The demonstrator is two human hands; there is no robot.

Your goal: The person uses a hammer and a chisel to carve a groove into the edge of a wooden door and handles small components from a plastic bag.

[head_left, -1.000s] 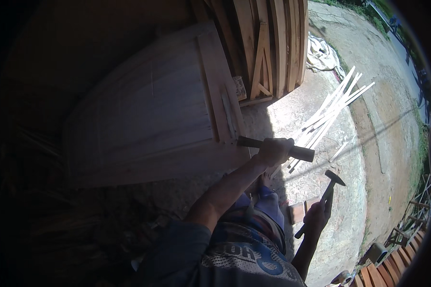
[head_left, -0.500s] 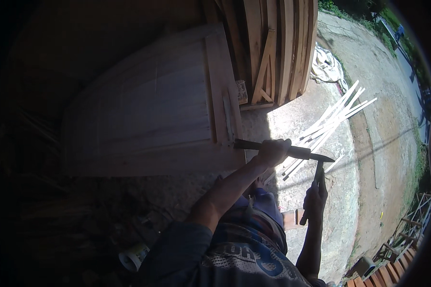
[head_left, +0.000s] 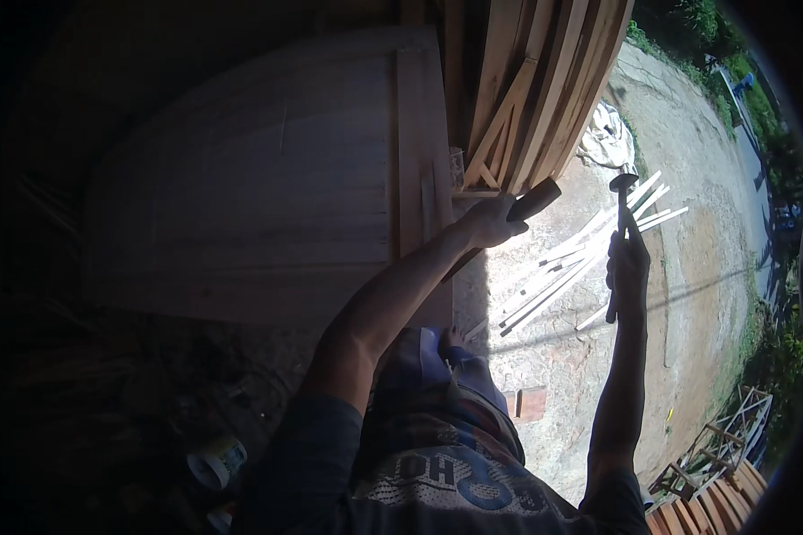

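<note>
My left hand (head_left: 492, 223) is wrapped round a chisel (head_left: 535, 201), whose thick handle end sticks out past the thumb toward the upper right. Its dark blade slants down behind my wrist toward the edge of a large wooden panel (head_left: 330, 169), and I cannot tell whether the tip touches it. Out to the right, my right hand (head_left: 629, 260) grips a hammer (head_left: 624, 182) by its handle, head up and apart from the chisel. The panel, framed like a door, lies to the left, mostly in shade, with a raised strip (head_left: 409, 152) along its right side.
Long boards (head_left: 544, 80) stand stacked beyond the panel. Thin pale sticks (head_left: 580, 259) lie on the sunlit ground below the hammer, near a white cloth (head_left: 608, 138). A reddish-brown block (head_left: 532, 404) is by my legs, a white bucket (head_left: 214, 464) at lower left.
The hammer has lifted up and away from the chisel's end. My left hand has moved up and slightly left, tilting the chisel so its handle end points higher.
</note>
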